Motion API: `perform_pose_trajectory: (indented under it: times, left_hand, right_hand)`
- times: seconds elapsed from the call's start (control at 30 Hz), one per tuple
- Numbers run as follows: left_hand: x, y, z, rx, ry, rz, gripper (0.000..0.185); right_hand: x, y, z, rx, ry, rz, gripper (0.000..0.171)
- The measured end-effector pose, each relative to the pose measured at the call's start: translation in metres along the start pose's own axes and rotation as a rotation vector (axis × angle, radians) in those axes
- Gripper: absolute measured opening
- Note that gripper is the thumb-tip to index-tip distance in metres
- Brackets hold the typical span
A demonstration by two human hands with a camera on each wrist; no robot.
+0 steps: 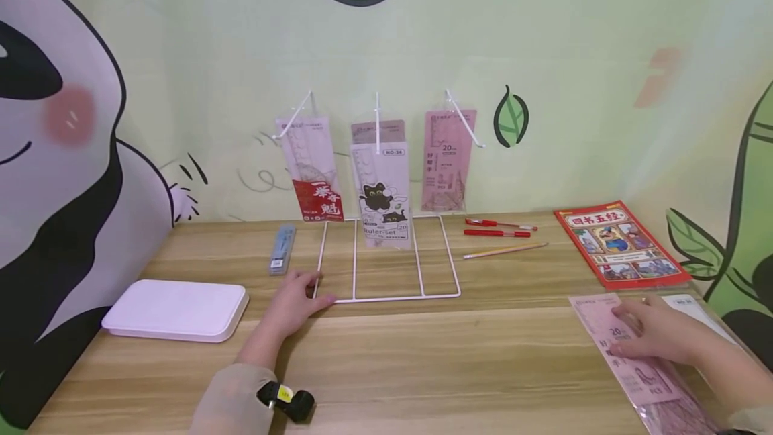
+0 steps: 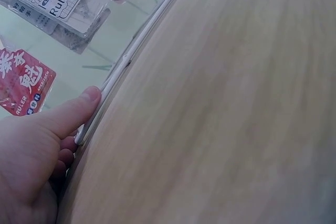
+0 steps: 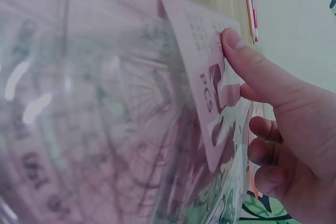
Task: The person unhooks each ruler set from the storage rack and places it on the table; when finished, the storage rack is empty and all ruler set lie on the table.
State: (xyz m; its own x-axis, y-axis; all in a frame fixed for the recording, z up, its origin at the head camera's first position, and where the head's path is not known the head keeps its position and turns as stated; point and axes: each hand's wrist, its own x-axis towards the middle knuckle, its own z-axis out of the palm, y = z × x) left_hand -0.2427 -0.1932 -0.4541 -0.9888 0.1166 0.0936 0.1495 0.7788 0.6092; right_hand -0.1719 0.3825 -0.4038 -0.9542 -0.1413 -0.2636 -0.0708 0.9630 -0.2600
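My left hand (image 1: 296, 304) grips the near left corner of a white wire display rack (image 1: 398, 299). In the left wrist view its thumb lies along the wire (image 2: 128, 59), with the other fingers curled below. Three hooks hold packaged ruler sets: a red-bottomed one (image 1: 318, 200) on the left, cat-printed ones (image 1: 386, 173) in the middle, a pink one (image 1: 447, 173) on the right. At the right, my right hand (image 1: 664, 331) pinches a pink ruler set packet (image 1: 649, 381) by its card. Another white packet (image 1: 694, 311) lies partly hidden behind this hand.
A white case (image 1: 175, 309) lies on the left, with a small blue-grey box (image 1: 282, 249) beyond it. Red pens (image 1: 497, 233) and a pencil (image 1: 504, 251) lie right of the rack. A red comic-style book (image 1: 622, 244) sits farther right. A printed cloth backdrop (image 1: 574, 52) rises behind.
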Motion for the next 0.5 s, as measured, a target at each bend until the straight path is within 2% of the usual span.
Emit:
perform_pose_trajectory:
  times: [0.17, 0.4, 0.5]
  left_hand:
    - [0.001, -0.001, 0.000, 0.004, -0.011, -0.011, 0.062]
    - [0.000, 0.001, 0.000, 0.004, -0.005, -0.005, 0.063]
    - [0.000, 0.001, 0.000, 0.001, -0.002, -0.003, 0.062]
  right_hand:
    - [-0.004, 0.005, 0.000, 0.008, -0.022, 0.014, 0.087]
    - [-0.007, 0.011, 0.000, -0.004, 0.005, -0.006, 0.082]
    - [-0.006, 0.012, 0.000, 0.005, -0.011, 0.021, 0.083]
